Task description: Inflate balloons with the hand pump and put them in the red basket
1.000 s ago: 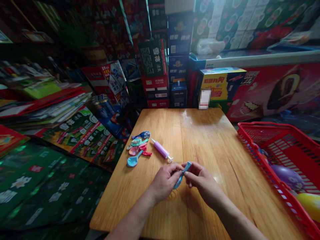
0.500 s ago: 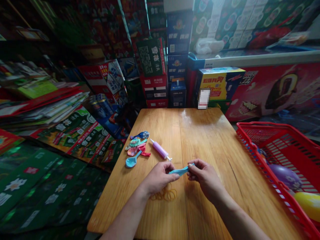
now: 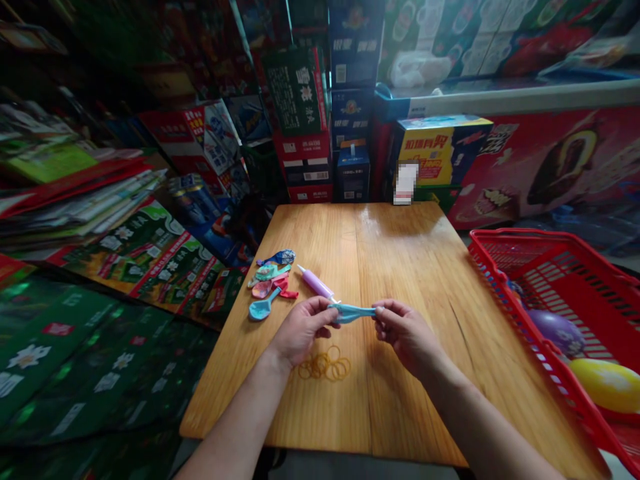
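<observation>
A light-blue uninflated balloon (image 3: 353,312) is stretched sideways above the table between my two hands. My left hand (image 3: 306,328) pinches its wider end, and my right hand (image 3: 400,325) grips the narrow end. Just behind my left hand lies a purple hand pump (image 3: 316,281) with a white nozzle, its near end partly covered. Several yellow rubber bands (image 3: 325,365) lie in a loose heap below the balloon. Left of the pump rest more flat balloons: a blue one (image 3: 260,308), pink-red ones (image 3: 273,287), a green one (image 3: 273,272) and a dark-blue patterned one (image 3: 283,257).
On the right a red plastic basket (image 3: 525,333) stands against the wooden table (image 3: 400,253), holding an inflated purple balloon (image 3: 556,331) and a yellow one (image 3: 606,385). Stacked drink cartons (image 3: 303,160) and a yellow-blue box (image 3: 440,153) stand beyond the far edge. Green cartons (image 3: 90,373) fill the left side.
Both hands have drawn slightly apart, pulling the light-blue balloon longer and more level. The view has tilted down a little, and more of the rubber bands shows.
</observation>
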The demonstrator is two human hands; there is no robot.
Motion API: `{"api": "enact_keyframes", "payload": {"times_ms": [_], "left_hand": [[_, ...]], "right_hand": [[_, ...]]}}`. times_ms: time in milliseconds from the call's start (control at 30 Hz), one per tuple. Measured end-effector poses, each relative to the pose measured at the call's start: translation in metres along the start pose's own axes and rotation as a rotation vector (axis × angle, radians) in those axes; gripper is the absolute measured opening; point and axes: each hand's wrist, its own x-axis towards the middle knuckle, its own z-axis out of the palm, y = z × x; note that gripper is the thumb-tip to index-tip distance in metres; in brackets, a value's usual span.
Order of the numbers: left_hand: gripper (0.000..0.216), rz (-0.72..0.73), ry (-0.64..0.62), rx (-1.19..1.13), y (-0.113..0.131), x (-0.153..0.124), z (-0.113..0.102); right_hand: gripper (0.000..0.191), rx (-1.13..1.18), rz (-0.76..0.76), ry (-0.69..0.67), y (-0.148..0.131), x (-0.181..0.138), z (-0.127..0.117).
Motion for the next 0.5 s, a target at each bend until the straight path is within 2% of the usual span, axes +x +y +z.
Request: {"api": "enact_keyframes", "payload": {"times_ms": [133, 300, 400, 500], "left_hand": [[0.032, -0.017, -0.003, -0.101, -0.0003, 0.0017, -0.0048], [0.032, -0.024, 0.015, -0.209, 0.0034, 0.0012, -0.0095], [0.030, 0.004, 0.031, -0.151, 0.0009, 0.0025, -0.0057], [0.029, 0.091, 0.108, -0.024, 0.0009, 0.0062, -0.0086]], "right_hand": [[0.040, 0.059, 0.022, 0.013, -0.0029, -0.0003, -0.0020], [0.037, 0.034, 0.027, -0.065, -0.0031, -0.0010, -0.0038], [0.033, -0.063, -0.025, -0.064, 0.0023, -0.0015, 0.0007], [0.034, -0.156, -0.088, -0.012, 0.0020, 0.0021, -0.0033]]}}
